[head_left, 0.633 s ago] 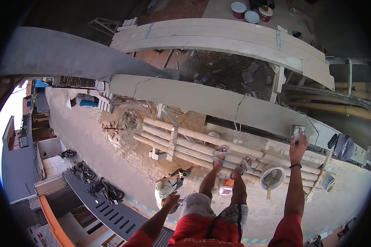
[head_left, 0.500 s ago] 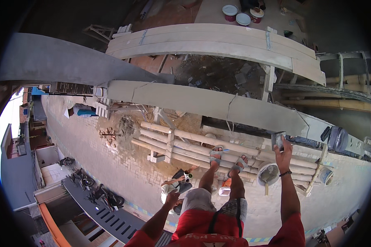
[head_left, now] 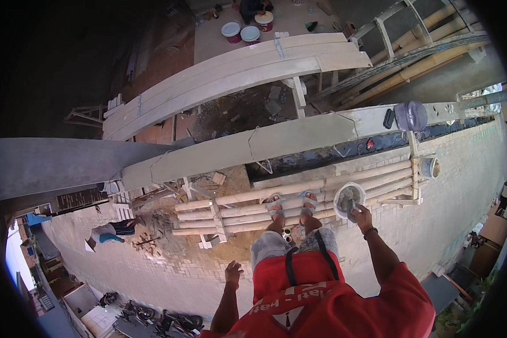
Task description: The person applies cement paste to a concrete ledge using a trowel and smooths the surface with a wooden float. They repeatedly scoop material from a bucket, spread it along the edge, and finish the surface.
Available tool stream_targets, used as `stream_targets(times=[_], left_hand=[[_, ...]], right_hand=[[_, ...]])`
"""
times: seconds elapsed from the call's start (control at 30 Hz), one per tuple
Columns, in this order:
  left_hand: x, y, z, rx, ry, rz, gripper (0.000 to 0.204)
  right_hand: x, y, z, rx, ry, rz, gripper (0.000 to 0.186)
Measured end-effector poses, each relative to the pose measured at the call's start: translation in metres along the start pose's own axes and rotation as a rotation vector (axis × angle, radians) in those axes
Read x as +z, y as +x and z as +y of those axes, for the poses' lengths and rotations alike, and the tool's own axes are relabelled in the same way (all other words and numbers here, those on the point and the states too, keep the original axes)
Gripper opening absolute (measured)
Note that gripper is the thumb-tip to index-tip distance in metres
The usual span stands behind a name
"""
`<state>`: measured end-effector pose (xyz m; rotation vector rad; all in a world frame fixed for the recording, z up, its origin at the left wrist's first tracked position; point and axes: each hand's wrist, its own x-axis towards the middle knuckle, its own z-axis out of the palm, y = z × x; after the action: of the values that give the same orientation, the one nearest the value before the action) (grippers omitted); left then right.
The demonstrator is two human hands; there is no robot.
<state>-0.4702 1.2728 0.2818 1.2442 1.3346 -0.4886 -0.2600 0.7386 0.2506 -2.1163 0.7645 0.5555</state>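
Note:
My right hand (head_left: 361, 214) grips a grey plastering trowel (head_left: 352, 208) over a white bucket (head_left: 337, 197) of wet grey mortar (head_left: 349, 194). The trowel's blade dips inside the bucket's mouth; how deep it goes cannot be told. The bucket rests by the bamboo poles (head_left: 372, 190) of a platform, right of my sandalled feet (head_left: 308, 204). My left hand (head_left: 234, 271) hangs beside my body with its fingers loosely apart and nothing in them. In front of me runs a grey plastered beam (head_left: 298, 133), with wire loops around it.
A second bucket (head_left: 430, 168) sits at the platform's right end. On the beam lies a purple-grey wrapped bundle (head_left: 411, 116). Below the beam is a dark trench (head_left: 315, 160). One person (head_left: 110, 232) bends at the left; another (head_left: 256, 9) works among paint pails (head_left: 250, 34).
My right hand has left the beam's face with the trowel and come down to the mortar bucket. The view has swung right, and my left hand hangs lower.

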Motion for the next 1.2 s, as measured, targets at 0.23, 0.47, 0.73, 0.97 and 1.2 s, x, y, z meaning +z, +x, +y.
stream_targets(times=[0.23,0.47,0.73,0.97,1.2], left_hand=[[-0.002,0.009,0.009,0.003,0.036,0.010,0.048],[0.004,0.024,0.024,0.098,0.063,-0.057,0.046],[0.013,0.037,0.037,0.112,0.107,-0.102,0.038],[0.026,0.058,0.073,0.149,0.255,-0.086,0.035],[0.055,0.070,0.143,0.339,0.363,-0.215,0.048]], right_hand=[[-0.006,0.005,0.033,0.085,0.282,0.021,0.056],[-0.030,-0.041,0.020,0.170,0.430,0.034,0.056],[-0.042,-0.082,0.050,0.350,0.514,0.084,0.043],[-0.024,-0.117,0.071,0.351,0.640,0.196,0.046],[0.002,-0.163,0.081,0.425,0.772,0.252,0.052]])
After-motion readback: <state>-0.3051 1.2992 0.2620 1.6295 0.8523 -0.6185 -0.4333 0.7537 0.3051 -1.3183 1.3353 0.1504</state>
